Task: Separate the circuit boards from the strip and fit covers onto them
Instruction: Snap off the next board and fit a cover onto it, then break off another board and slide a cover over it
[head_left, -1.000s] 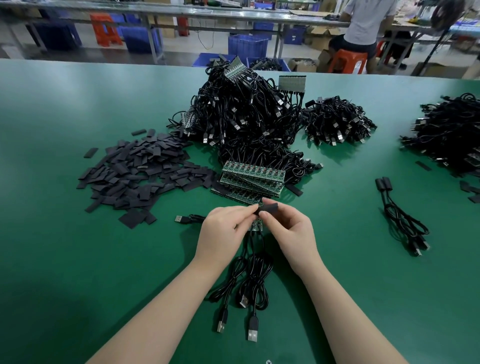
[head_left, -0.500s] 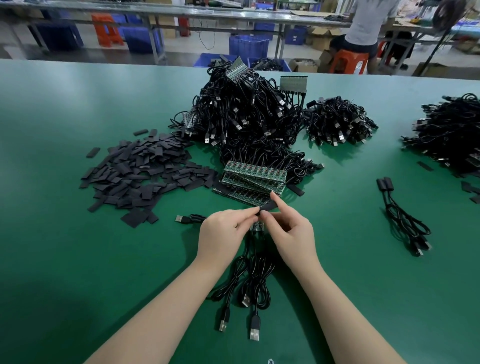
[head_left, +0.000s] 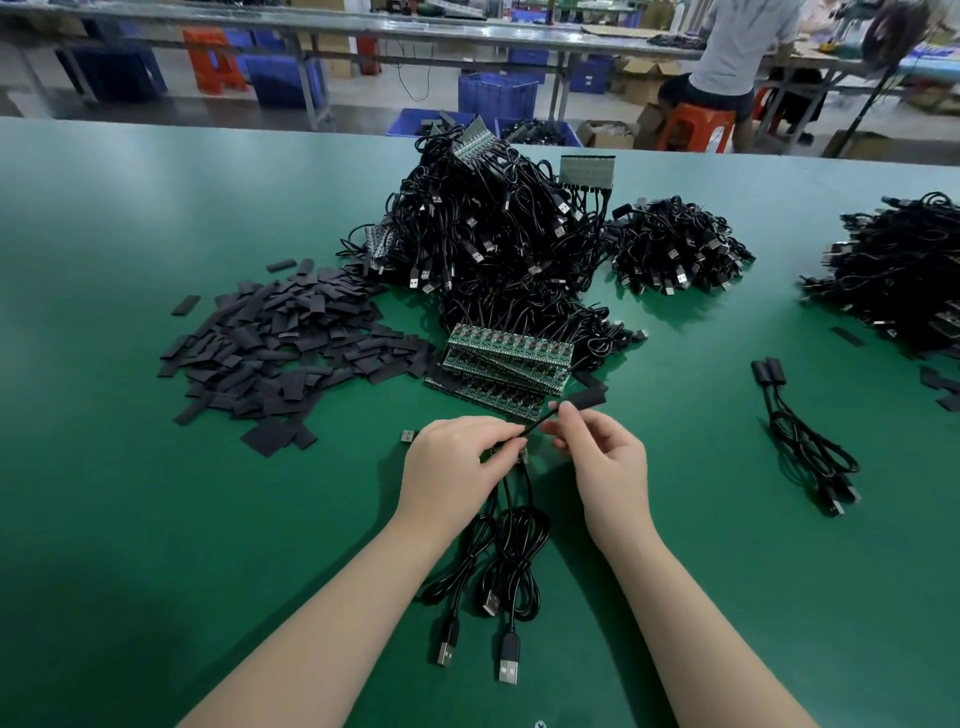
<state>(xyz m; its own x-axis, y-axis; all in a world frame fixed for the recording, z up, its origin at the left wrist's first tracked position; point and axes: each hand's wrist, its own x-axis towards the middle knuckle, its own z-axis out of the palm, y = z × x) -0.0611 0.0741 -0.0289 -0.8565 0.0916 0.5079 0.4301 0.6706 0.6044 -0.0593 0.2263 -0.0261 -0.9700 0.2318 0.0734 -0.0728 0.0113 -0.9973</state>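
Note:
My left hand (head_left: 457, 467) grips a small piece of green circuit board strip (head_left: 511, 451) with black USB cables (head_left: 511, 561) trailing toward me. My right hand (head_left: 597, 457) pinches the thin cable just behind a black cover (head_left: 587, 399), which sits on a board end and sticks out to the upper right of my fingers. A stack of green circuit board strips (head_left: 506, 364) lies just beyond my hands. To the left spreads a heap of flat black covers (head_left: 275, 348).
A big tangle of black USB cables (head_left: 493, 234) rises behind the strips, with a smaller bundle (head_left: 680, 249) to its right and another pile (head_left: 904, 270) at the right edge. Two covered cables (head_left: 800, 441) lie right of my hands. A person (head_left: 737, 57) sits at a far bench.
The right hand has drawn the covered board away to the upper right, so the cable now stretches between my hands. The left hand has stayed put.

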